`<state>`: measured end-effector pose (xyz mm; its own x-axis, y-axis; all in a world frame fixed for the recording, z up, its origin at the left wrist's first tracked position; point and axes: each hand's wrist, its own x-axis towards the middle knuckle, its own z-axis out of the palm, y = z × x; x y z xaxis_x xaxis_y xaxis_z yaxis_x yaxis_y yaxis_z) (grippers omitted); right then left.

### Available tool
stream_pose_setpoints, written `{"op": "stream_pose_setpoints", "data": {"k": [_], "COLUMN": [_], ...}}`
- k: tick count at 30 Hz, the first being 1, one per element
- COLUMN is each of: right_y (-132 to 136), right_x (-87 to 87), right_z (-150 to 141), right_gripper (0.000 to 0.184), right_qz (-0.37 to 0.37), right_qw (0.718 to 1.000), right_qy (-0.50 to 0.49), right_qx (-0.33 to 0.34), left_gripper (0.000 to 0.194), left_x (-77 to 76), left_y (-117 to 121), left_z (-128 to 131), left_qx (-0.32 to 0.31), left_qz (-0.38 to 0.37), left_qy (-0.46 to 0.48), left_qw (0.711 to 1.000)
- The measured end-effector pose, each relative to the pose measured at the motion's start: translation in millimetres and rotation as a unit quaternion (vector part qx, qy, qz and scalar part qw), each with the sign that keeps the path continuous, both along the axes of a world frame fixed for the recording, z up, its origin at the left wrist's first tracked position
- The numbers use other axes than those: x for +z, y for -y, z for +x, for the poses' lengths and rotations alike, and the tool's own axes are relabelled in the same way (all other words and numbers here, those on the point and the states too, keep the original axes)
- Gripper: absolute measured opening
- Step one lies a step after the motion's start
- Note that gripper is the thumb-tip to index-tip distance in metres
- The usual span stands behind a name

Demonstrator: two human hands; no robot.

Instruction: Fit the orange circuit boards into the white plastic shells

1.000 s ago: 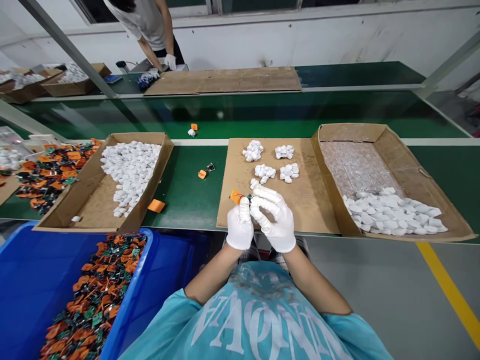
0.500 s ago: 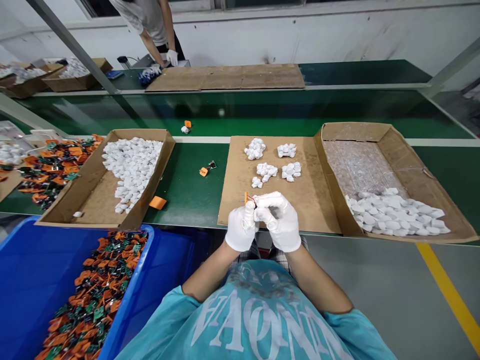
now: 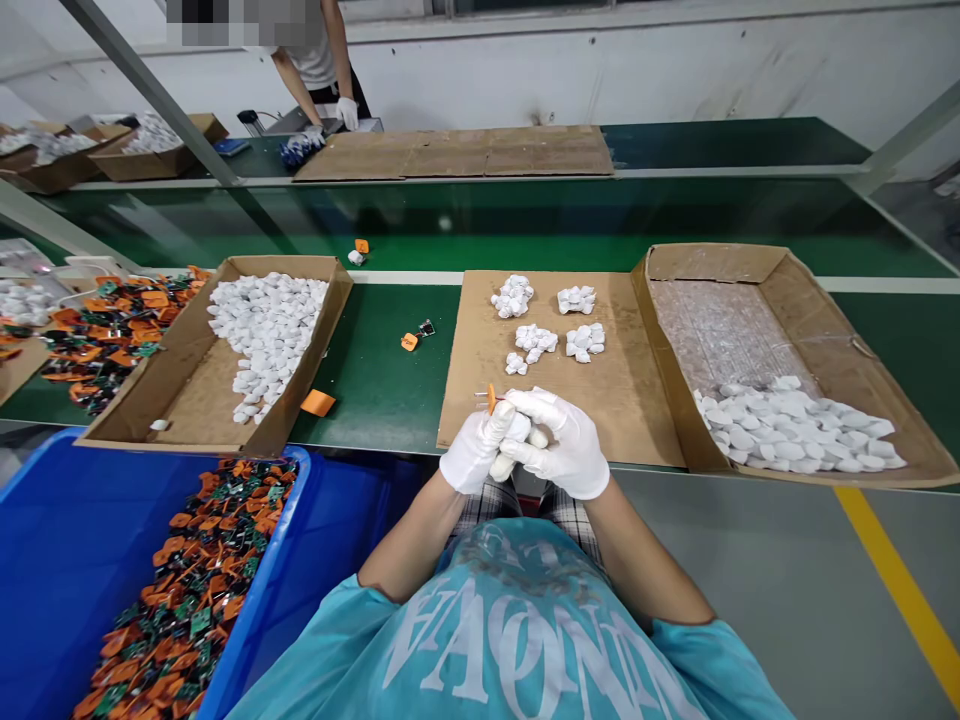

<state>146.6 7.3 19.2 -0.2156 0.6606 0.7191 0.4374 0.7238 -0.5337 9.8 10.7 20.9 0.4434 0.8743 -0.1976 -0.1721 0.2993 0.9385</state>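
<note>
Both my hands wear white gloves and meet over the near edge of a flat cardboard sheet (image 3: 622,400). My left hand (image 3: 472,450) pinches a small orange-tabbed part (image 3: 491,397) whose tip sticks up between the fingers. My right hand (image 3: 566,445) is curled against the left, fingers closed round the same piece, and a white bit (image 3: 504,464) shows beneath them. Several small heaps of white pieces (image 3: 534,338) lie on the sheet just beyond my hands.
A cardboard tray (image 3: 885,400) with white pieces sits right, another cardboard tray (image 3: 180,395) left. A blue bin (image 3: 60,560) of orange-green parts stands at lower left. Loose orange parts (image 3: 409,341) lie on the green belt. Another person (image 3: 315,60) works at the far bench.
My hands have drawn closer together and a little toward me; the right fingers, stretched out a second ago, are now curled. The orange tab has turned upright.
</note>
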Motion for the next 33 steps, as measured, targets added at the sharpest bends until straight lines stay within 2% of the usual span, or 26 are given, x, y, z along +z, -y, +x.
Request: {"op": "stream_pose_setpoints", "data": {"k": [3, 6, 7, 9, 11, 13, 18, 21, 24, 27, 29, 31, 33], "right_y": [-2.1, 1.9, 4.2, 8.4, 11.2, 12.5, 15.7, 18.4, 18.8, 15.0, 10.9, 6.8, 3.8], "right_x": [5.7, 5.4, 4.2, 1.3, -1.1, -2.7, -3.9, -1.6, 1.0, 0.8, -0.2, -0.3, 0.9], "right_z": [4.6, 3.9, 2.2, -2.5, -6.9, -9.3, -9.4, -10.9, -13.2, -12.1, -8.5, -4.2, -0.7], "right_gripper": [0.026, 0.025, 0.03, 0.037, 0.035, 0.032, 0.037, 0.039, 0.038, 0.037, 0.04, 0.043, 0.042], "right_qz": [-0.003, -0.035, -0.051, -0.069, -0.054, -0.021, 0.055, 0.041, 0.005, 0.016, 0.02, 0.016, 0.011], "right_qw": [0.999, 0.999, 0.998, 0.994, 0.992, 0.993, 0.995, 0.996, 0.998, 0.999, 0.999, 1.0, 0.999], "right_qy": [0.033, 0.01, -0.018, -0.08, -0.109, -0.094, -0.017, -0.017, -0.028, -0.013, -0.013, -0.006, 0.01], "right_qx": [0.032, 0.02, 0.01, -0.018, -0.043, -0.06, -0.08, -0.074, -0.062, -0.044, -0.022, 0.005, 0.035], "left_gripper": [0.075, 0.073, 0.072, 0.067, 0.063, 0.06, 0.057, 0.046, 0.038, 0.045, 0.049, 0.052, 0.058], "left_x": [-8.9, -12.1, -11.2, -7.6, -3.3, -0.2, 4.1, 5.6, 3.4, -0.9, -2.1, -1.2, 0.7], "left_y": [1.7, 2.6, 2.2, 0.4, -1.0, -0.3, 8.8, 10.6, 7.2, 3.3, 2.1, 1.9, 2.4], "left_z": [0.4, -1.5, -1.6, -0.8, 1.2, 3.1, 4.2, 2.3, -0.4, -3.5, -6.0, -8.6, -10.4], "left_qx": [0.0, -0.014, 0.001, 0.07, 0.151, 0.203, 0.256, 0.283, 0.271, 0.24, 0.186, 0.101, 0.035], "left_qz": [0.037, 0.061, 0.071, 0.106, 0.165, 0.218, 0.281, 0.283, 0.264, 0.208, 0.15, 0.1, 0.075], "left_qy": [0.018, 0.021, 0.006, -0.04, -0.078, -0.105, -0.159, -0.17, -0.181, -0.184, -0.156, -0.111, -0.064], "left_qw": [0.999, 0.998, 0.997, 0.991, 0.972, 0.949, 0.911, 0.901, 0.908, 0.93, 0.958, 0.984, 0.994]}}
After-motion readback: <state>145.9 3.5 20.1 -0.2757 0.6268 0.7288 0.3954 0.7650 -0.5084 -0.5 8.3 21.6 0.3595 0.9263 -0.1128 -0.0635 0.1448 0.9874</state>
